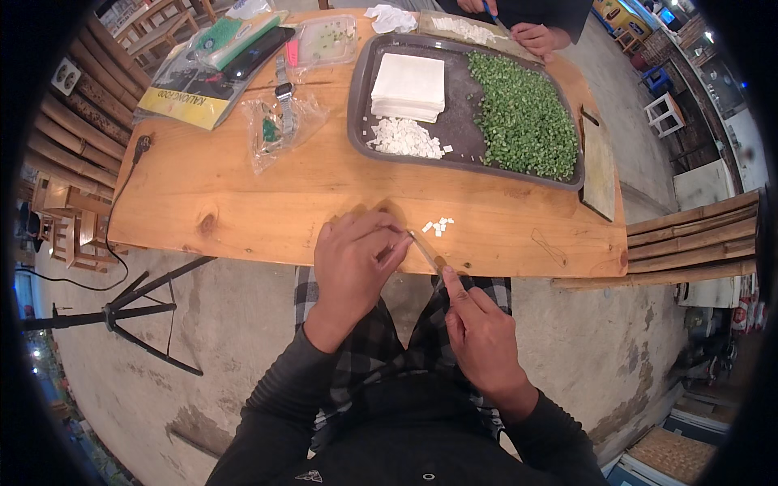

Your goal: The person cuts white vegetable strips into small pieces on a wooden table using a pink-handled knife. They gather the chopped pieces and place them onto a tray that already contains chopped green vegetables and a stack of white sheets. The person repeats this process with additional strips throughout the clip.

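My right hand grips a knife by its handle, index finger laid along it, blade pointing up and left over the table's near edge. At the blade tip, the thumb and fingers of my left hand pinch a tiny white piece against the wood. Several small white cut squares lie just right of the tip. Beyond my hands, a dark tray holds a stack of white square sheets, a heap of small white pieces and a large pile of chopped green vegetable.
A wooden board lies right of the tray. Left are a wristwatch on a plastic bag, a clear container and plastic packages. Across the table, another person's hands work with a blue-handled knife. A rubber band lies near the right edge.
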Motion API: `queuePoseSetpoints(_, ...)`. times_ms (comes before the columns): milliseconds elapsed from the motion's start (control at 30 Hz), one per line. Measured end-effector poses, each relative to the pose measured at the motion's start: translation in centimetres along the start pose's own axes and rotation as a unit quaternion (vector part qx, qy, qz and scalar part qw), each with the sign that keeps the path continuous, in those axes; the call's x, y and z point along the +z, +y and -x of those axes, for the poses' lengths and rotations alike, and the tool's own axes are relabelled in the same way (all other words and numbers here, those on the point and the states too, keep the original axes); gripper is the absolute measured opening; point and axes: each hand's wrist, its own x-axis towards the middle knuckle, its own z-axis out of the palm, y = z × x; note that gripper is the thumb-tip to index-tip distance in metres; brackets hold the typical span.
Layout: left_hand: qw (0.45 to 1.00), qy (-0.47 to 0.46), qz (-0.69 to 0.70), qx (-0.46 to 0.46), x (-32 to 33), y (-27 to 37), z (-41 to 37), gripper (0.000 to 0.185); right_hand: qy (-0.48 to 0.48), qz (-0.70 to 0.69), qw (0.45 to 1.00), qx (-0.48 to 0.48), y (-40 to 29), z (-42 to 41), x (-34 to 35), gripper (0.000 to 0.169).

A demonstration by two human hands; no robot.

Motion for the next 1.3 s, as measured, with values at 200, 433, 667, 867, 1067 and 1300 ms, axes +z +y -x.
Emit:
queuePoseSetpoints(200,1.0,-0.001,0.017,0.01,-0.7,-1.0,1.1,0.011,-0.024,0.0,1.0,0.013,-0.4,0.1,-0.4,0.071)
queuePoseSetpoints(433,1.0,0.003,0.017,0.021,-1.0,-1.1,0.9,0.012,-0.022,0.011,1.0,0.01,0.7,0.3,-0.2,0.071)
queuePoseSetpoints(667,1.0,0.019,0.005,0.008,-0.5,-0.5,0.8,0.012,-0.012,0.008,1.0,-0.006,0.5,0.4,-0.2,0.072)
queuePoseSetpoints(867,1.0,0.019,0.008,0.008,-0.5,-0.7,0.8,0.013,-0.004,0.009,1.0,-0.011,0.4,0.3,-0.1,0.072)
queuePoseSetpoints(1067,1.0,0.018,-0.004,0.01,-0.6,-0.6,0.8,0.013,0.02,0.029,0.999,0.004,1.8,-0.5,-0.3,0.074)
queuePoseSetpoints(1300,1.0,0.016,-0.004,0.004,-0.4,-0.6,1.0,0.012,0.037,0.052,0.998,-0.005,1.8,-0.3,-1.0,0.075)
